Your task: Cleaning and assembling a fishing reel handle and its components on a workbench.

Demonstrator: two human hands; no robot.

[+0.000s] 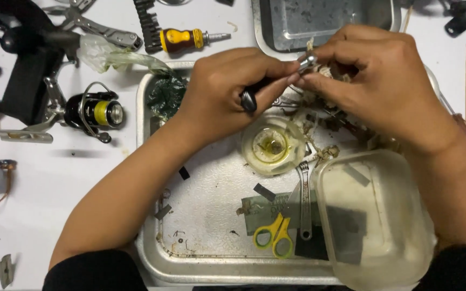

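My left hand (227, 89) grips a dark-handled tool (249, 99) whose shiny metal tip (307, 60) points up and to the right. My right hand (376, 81) pinches that metal tip and a small, dirty part with its fingertips; the part is mostly hidden under the fingers. Both hands hover over the far half of a metal tray (200, 253). Just below them in the tray sits a round clear plastic cup (272, 145) with residue inside.
The tray also holds yellow-handled scissors (276, 234), a small wrench (304, 199) and dark scraps. A clear plastic tub (376, 215) overlaps its right side. A fishing reel (93, 110), yellow screwdriver (182, 39), pliers (101, 29) and a second tray (324, 19) lie around.
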